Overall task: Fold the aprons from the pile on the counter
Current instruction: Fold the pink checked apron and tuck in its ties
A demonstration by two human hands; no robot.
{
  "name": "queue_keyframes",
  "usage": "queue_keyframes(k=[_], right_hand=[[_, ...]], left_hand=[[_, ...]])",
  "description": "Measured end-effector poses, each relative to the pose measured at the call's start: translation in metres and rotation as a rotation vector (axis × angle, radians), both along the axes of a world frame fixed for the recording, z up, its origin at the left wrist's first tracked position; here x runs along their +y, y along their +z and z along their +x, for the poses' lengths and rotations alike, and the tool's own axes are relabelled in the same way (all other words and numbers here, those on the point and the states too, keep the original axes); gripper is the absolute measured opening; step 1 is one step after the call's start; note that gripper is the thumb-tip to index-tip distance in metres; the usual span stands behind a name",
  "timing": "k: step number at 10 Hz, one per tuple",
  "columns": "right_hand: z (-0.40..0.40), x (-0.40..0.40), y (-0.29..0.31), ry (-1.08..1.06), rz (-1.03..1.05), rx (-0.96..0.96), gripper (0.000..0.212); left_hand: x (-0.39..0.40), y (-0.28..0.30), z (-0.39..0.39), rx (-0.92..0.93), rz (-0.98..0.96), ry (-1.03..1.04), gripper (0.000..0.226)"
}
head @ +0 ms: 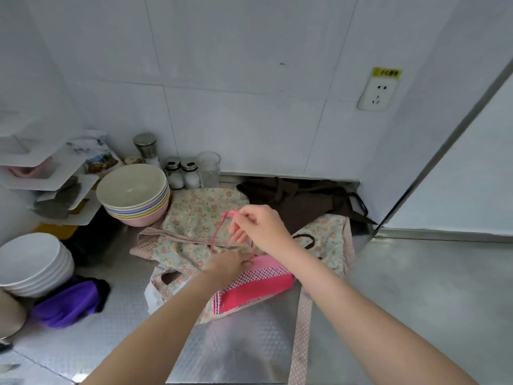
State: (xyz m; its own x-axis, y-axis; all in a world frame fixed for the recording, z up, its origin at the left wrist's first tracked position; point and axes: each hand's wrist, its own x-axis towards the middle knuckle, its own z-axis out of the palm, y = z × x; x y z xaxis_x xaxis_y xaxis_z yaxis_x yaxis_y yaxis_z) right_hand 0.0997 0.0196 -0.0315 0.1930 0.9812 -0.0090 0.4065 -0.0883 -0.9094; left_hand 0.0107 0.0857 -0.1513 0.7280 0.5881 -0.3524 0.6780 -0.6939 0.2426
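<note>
A folded pink apron (258, 287) with a dotted band lies on top of a floral apron (194, 218) spread over the steel counter (244, 343). My right hand (261, 226) is raised above it and pinches a thin pink strap (219, 232) that loops down to the pink apron. My left hand (230, 263) rests on the pink apron's far corner, fingers closed on the strap's lower end. A dark brown apron (299, 201) lies crumpled against the back wall. A dotted beige tie (301, 337) of the floral apron trails toward me.
A stack of pastel bowls (133, 193) stands left of the aprons, with shakers (181, 173) and a glass (208, 168) behind. White bowls (30, 262) and a purple cloth (69, 304) sit at the near left. A tiered shelf (50, 179) fills the left corner.
</note>
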Motion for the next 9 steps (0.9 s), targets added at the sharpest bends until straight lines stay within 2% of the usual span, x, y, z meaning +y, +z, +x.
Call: queue_keyframes(k=[1, 2, 3, 4, 5, 6, 7, 8, 9], right_hand=[[0.005, -0.022, 0.005, -0.099, 0.001, 0.331, 0.026], [0.013, -0.046, -0.009, -0.251, -0.033, 0.696, 0.021], [0.024, -0.061, -0.032, -0.489, -0.107, 1.080, 0.018], [0.029, -0.067, -0.050, -0.616, -0.202, 1.349, 0.017], [0.029, -0.069, -0.059, -0.562, -0.314, 1.395, 0.013], [0.034, -0.070, -0.059, -0.474, -0.479, 1.261, 0.014], [0.036, -0.057, -0.049, -0.231, -0.708, 1.196, 0.017], [0.049, -0.056, -0.035, 0.121, -0.397, 0.930, 0.026], [0.056, -0.042, -0.025, 0.043, -0.461, 0.682, 0.006]], left_hand=[[0.014, 0.006, -0.003, -0.301, -0.173, 0.314, 0.033], [0.033, 0.020, -0.007, -0.522, -0.271, 0.493, 0.034], [0.044, 0.043, -0.015, -0.672, -0.405, 0.559, 0.031], [0.046, 0.065, -0.018, -0.754, -0.592, 0.530, 0.022], [0.045, 0.082, -0.022, -0.823, -0.767, 0.428, 0.020], [0.042, 0.104, -0.028, -0.765, -0.979, 0.233, 0.030], [0.033, 0.123, -0.032, -0.455, -0.981, -0.031, 0.035], [0.017, 0.135, -0.027, -0.137, -0.797, -0.316, 0.025], [0.001, 0.136, -0.012, 0.061, -0.606, -0.397, 0.028]])
